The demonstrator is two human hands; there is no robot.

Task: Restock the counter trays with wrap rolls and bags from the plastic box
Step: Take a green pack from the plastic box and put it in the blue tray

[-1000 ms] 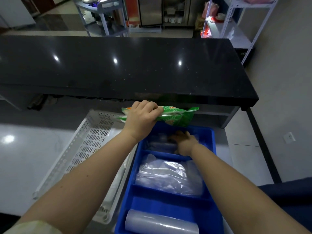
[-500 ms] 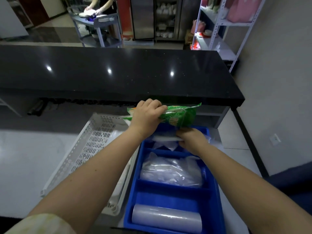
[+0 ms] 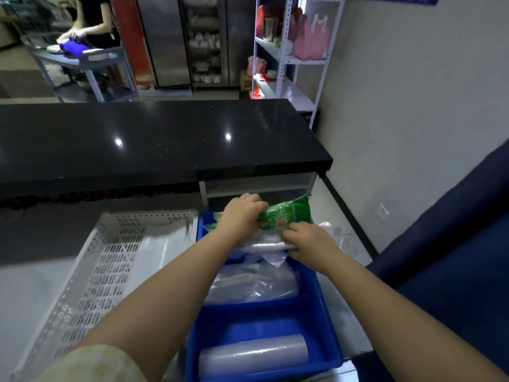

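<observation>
Both arms are stretching toward frame centre. The left hand [image 3: 242,216] is gripping a green packet [image 3: 287,213]; the right hand [image 3: 308,241] beside it is pinching clear plastic [image 3: 264,243].

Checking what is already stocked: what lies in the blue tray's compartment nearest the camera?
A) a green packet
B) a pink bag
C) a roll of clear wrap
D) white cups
C: a roll of clear wrap lies on its side in the nearest compartment of the blue tray, while the left hand grips the green packet over the far end and the right hand grips clear bags.
</observation>
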